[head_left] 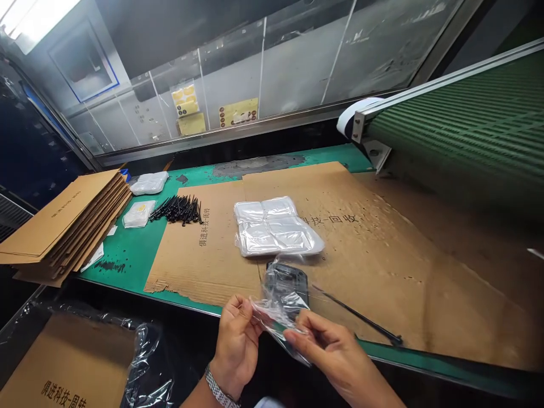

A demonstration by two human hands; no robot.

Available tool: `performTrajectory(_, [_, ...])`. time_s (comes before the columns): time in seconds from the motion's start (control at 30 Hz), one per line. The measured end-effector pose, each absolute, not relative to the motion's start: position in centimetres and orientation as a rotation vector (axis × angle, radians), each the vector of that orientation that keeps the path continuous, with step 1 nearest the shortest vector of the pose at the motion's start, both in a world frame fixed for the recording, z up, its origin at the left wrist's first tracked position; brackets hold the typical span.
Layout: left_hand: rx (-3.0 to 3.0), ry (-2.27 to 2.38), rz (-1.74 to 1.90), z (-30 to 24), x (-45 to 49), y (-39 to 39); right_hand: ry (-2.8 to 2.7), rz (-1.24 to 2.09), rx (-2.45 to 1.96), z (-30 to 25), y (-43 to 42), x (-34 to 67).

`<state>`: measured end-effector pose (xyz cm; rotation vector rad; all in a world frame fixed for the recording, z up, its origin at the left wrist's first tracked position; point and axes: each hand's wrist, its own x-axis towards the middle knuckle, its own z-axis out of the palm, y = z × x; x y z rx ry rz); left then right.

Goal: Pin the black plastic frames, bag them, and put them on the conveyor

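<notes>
My left hand [238, 343] and my right hand [329, 345] each pinch an edge of a clear plastic bag [278, 326] near the front edge of the bench. Right behind them lies a black plastic part [287, 283] with a frame-like shape. Clear film overlaps that part, and I cannot tell whether it sits inside the bag. Just beyond is a stack of clear plastic bags [276, 226]. To the right of my right hand, a thin black rod [361, 317] with a thicker end lies slanted on the cardboard.
Cardboard sheets [225, 226] cover much of the green bench [127, 255]. At left are a pile of black pin-like pieces [178, 209], small bag packs [139, 214] and stacked folded cardboard [72, 221]. A lined carton [80, 351] stands lower left; a green conveyor [467, 119] overhangs the right.
</notes>
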<state>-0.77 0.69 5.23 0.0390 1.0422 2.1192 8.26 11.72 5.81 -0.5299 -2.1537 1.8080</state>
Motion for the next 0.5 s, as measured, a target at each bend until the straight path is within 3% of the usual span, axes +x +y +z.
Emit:
performTrajectory(0.17, [0.09,0.961,2.118,5.6,-0.9,0.4,-1.884,1.548,-0.726,5.4,12.1,8.4])
performTrajectory(0.27, [0.149,1.265,2.134,4.5,-1.1,0.7,-2.015,1.319,-0.573,5.3,11.4,8.4])
performTrajectory(0.4, [0.0,1.645,2.239,2.3,-2.1,0.9,-2.064,1.021,-0.021,5.4,10.3,8.0])
performTrajectory(0.5, [0.599,2.346,2.283,1.3,-2.1,0.2,-2.149,0.935,0.219,5.7,10.0,7.3])
